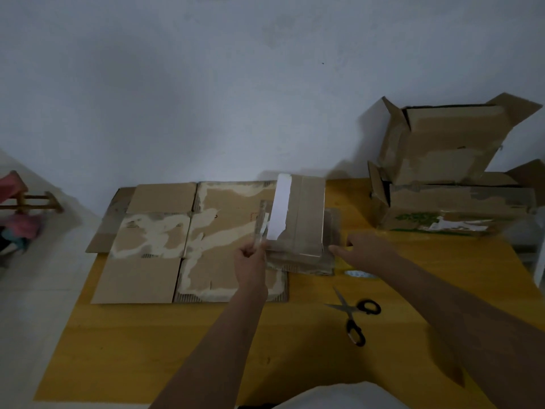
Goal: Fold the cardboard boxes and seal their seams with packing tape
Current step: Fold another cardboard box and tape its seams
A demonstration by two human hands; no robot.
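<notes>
Pinching a strip of clear tape (261,228) between curled fingers of the left hand (250,261), just left of the small cardboard box (300,219). Touching that box's right near corner with the right hand (358,250), fingers loosely extended. Sitting mid-table (147,349) atop flattened cardboard (165,240). Lying nearby: tape roll (358,274), scissors (354,315). Standing stacked at right: two folded boxes (448,172).

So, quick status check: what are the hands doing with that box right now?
Left hand pinching clear tape strip. Right hand steadying small brown cardboard box. Black-handled scissors lie nearby, clear.
</notes>
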